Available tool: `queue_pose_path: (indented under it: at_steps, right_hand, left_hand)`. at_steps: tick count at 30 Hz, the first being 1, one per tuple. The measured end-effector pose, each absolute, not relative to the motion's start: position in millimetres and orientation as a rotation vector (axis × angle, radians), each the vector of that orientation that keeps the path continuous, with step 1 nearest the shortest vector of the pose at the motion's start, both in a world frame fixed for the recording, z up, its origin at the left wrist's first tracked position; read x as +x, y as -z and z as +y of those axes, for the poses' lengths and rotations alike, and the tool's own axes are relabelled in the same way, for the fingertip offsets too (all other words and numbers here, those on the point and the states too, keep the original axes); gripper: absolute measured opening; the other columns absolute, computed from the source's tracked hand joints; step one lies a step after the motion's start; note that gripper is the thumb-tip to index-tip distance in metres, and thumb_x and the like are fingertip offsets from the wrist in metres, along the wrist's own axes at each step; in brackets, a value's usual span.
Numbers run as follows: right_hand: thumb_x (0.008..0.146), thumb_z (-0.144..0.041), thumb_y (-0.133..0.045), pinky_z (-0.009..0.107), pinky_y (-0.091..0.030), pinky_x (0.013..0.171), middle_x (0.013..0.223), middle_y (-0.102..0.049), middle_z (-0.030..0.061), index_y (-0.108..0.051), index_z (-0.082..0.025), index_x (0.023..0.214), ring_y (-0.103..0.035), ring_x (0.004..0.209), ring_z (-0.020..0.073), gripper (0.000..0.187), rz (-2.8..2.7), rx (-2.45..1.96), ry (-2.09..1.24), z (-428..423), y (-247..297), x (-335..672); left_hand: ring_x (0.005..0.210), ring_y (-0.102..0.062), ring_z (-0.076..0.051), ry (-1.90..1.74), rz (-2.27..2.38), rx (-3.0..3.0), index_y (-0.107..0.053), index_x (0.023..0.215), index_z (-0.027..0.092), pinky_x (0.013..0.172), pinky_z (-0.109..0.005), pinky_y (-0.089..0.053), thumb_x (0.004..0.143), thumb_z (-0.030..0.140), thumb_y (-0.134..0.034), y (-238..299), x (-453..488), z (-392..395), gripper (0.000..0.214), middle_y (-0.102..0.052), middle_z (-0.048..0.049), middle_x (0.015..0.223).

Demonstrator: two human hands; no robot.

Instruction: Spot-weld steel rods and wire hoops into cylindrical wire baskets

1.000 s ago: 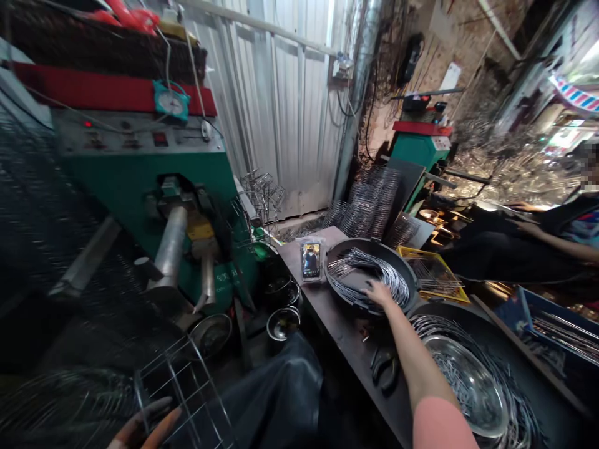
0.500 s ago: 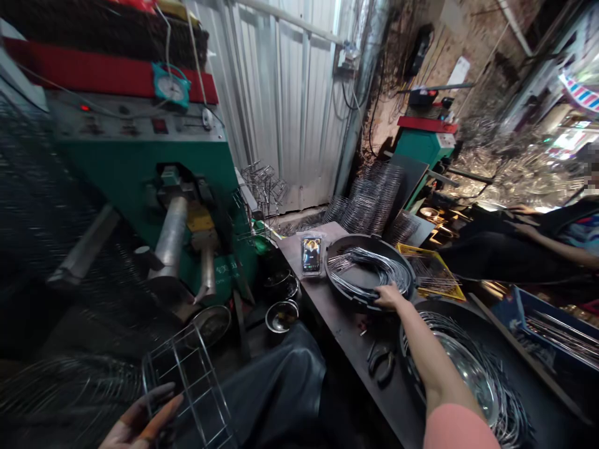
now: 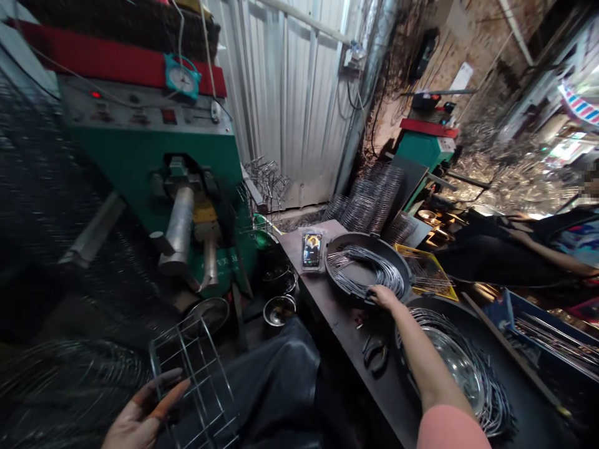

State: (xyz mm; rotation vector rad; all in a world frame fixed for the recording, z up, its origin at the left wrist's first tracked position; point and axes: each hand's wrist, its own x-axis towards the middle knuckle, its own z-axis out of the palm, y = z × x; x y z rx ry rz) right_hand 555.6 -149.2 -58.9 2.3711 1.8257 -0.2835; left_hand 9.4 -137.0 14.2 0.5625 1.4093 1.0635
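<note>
My right hand [image 3: 382, 297] reaches into a round black pan [image 3: 333, 284] on the dark workbench and closes on the curved wire pieces [image 3: 381, 272] lying in it. My left hand [image 3: 140, 421] is low at the left, fingers wrapped round a bar of a wire rack frame [image 3: 199, 380] that stands over my lap. A second, larger pan with a steel bowl [image 3: 456, 368] and more wire loops sits under my right forearm.
A green and red machine [image 3: 150, 162] with a metal cylinder stands left. A phone [image 3: 311, 249] lies beside the pan, pliers [image 3: 374, 355] on the bench. Stacks of wire rings [image 3: 369, 199] sit behind. Another person's arms [image 3: 538, 243] are at the right.
My right hand has drawn back from the pan's middle to its near rim among the wires. The left hand with the wire rack has risen a little into view.
</note>
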Motion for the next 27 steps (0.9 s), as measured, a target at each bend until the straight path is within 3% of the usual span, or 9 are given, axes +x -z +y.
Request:
queue_pose_path:
  at_steps: [6,11,17,24,27]
  right_hand:
    - [0.082,-0.019,-0.046,0.025,-0.039,0.080,0.100,-0.063,0.0106,-0.062,-0.016,0.103,-0.057,0.094,0.0197,0.027,1.873,2.341,0.229,-134,57,535]
    - [0.087,-0.021,-0.038,0.029,-0.037,0.086,0.101,-0.060,0.0136,-0.059,-0.013,0.107,-0.052,0.098,0.0216,0.030,1.877,2.393,0.121,-144,45,541]
    - [0.087,-0.023,-0.036,0.034,-0.038,0.089,0.105,-0.060,0.0138,-0.059,-0.015,0.109,-0.052,0.101,0.0233,0.032,1.961,2.757,-0.136,-152,21,562]
    - [0.084,-0.034,-0.042,0.029,-0.041,0.089,0.103,-0.066,0.0054,-0.064,-0.020,0.100,-0.058,0.097,0.0195,0.031,1.875,3.036,0.212,-128,-35,593]
    - [0.084,-0.033,-0.042,0.029,-0.043,0.085,0.100,-0.067,0.0064,-0.065,-0.018,0.101,-0.059,0.093,0.0192,0.032,1.813,3.062,0.134,-119,-62,608]
  left_hand:
    - [0.088,-0.059,-0.027,-1.065,1.506,0.684,-0.067,0.068,0.024,0.062,-0.028,-0.049,0.027,0.025,-0.075,-19,9,-135,0.041,-0.068,-0.0016,0.083]
    - [0.085,-0.060,-0.028,-1.034,1.404,0.709,-0.066,0.070,0.023,0.062,-0.031,-0.050,0.030,0.028,-0.075,-19,3,-136,0.041,-0.069,-0.0032,0.086]
    - [0.084,-0.060,-0.028,-1.039,1.405,0.665,-0.064,0.070,0.023,0.059,-0.031,-0.049,0.031,0.032,-0.075,-11,7,-134,0.042,-0.069,-0.0044,0.081]
    - [0.080,-0.061,-0.030,-0.956,1.370,0.637,-0.064,0.072,0.024,0.060,-0.035,-0.050,0.030,0.024,-0.072,-20,7,-135,0.043,-0.069,-0.0043,0.078]
    - [0.084,-0.061,-0.031,-0.930,1.365,0.628,-0.064,0.071,0.024,0.061,-0.035,-0.051,0.030,0.022,-0.072,-31,10,-136,0.042,-0.070,-0.0047,0.078]
